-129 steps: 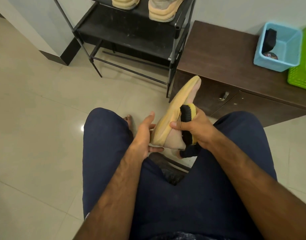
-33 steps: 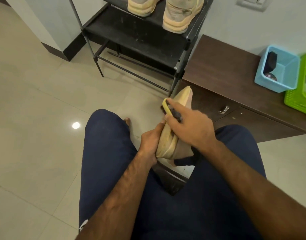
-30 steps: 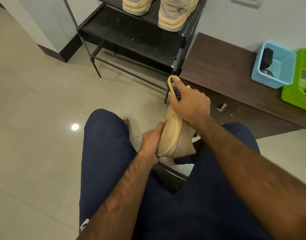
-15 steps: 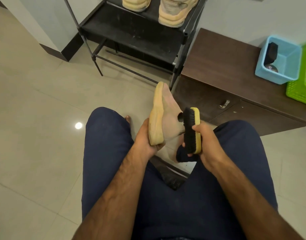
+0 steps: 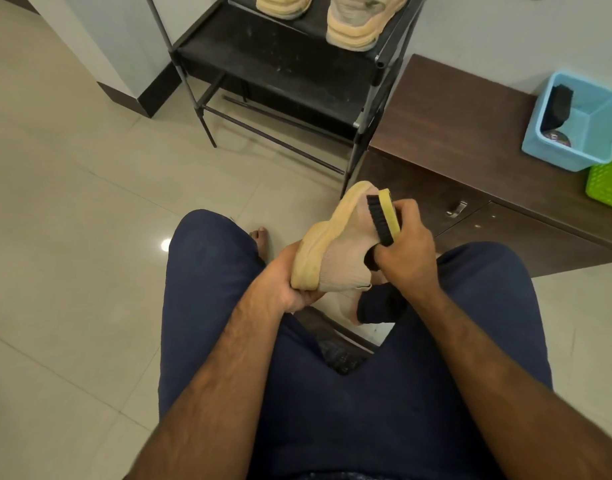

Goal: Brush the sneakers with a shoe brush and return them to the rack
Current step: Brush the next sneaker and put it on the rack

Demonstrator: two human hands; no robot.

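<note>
Up on the black rack [image 5: 280, 64] two sneakers [image 5: 353, 22] sit; left hand [image 5: 283, 285] grips a third sneaker [image 5: 335, 258], right hand [image 5: 405, 258] clasps the shoe brush [image 5: 384, 220] against it, return pending.

Open floor [image 5: 72, 202] left, rack [image 5: 280, 71] ahead, cabinet [image 5: 453, 126] close right

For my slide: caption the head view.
Left hand holds a beige knit sneaker; right hand presses a yellow-backed black-bristled brush against it.

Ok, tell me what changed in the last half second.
The right hand moved the yellow-backed, black-bristled shoe brush from beside the beige knit sneaker onto its upper near the toe; the sneaker's toe tilted right. Unchanged: left hand grips the sneaker's heel end, right hand grips the brush.
</note>
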